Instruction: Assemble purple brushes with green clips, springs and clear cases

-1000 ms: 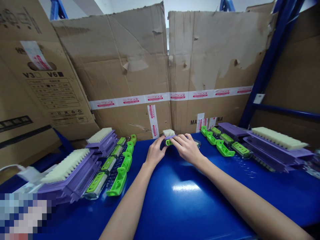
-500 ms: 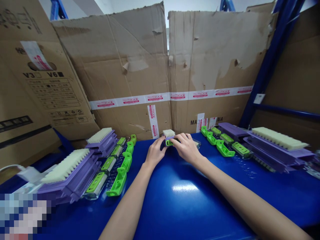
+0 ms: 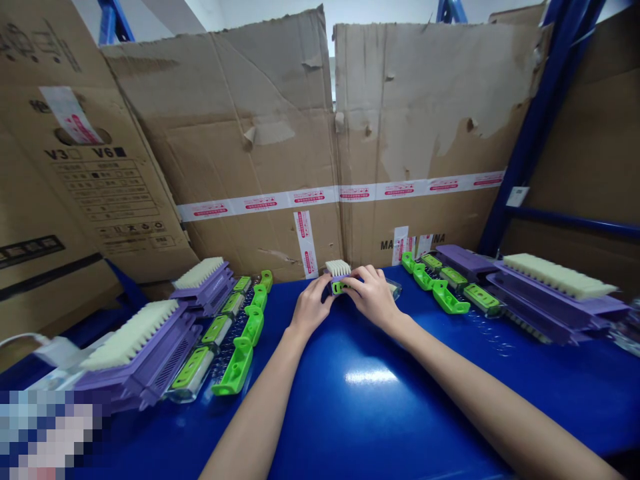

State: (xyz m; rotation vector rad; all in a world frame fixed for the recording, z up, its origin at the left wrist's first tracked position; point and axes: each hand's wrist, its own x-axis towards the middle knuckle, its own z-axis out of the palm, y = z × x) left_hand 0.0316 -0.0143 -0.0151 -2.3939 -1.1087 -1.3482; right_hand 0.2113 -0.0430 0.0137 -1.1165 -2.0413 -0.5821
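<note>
At the back middle of the blue table, both my hands grip a small purple brush head with pale bristles facing up and a green piece on its front. My left hand pinches its left side, thumb low and fingers behind. On the right side, my right hand is closed over it, its thumb and fingers near the green piece. The fingers hide much of the brush head. Just right of my right hand lies a clear plastic part, partly covered.
Purple brush heads stack at left, beside green-topped clear parts and bright green brackets. Similar purple brush heads, green-topped parts and green brackets lie right. Cardboard stands behind the blue table.
My right thumb and fingers have shifted slightly on the green piece. The brush head stays between both hands, and the stacks on either side have not moved.
</note>
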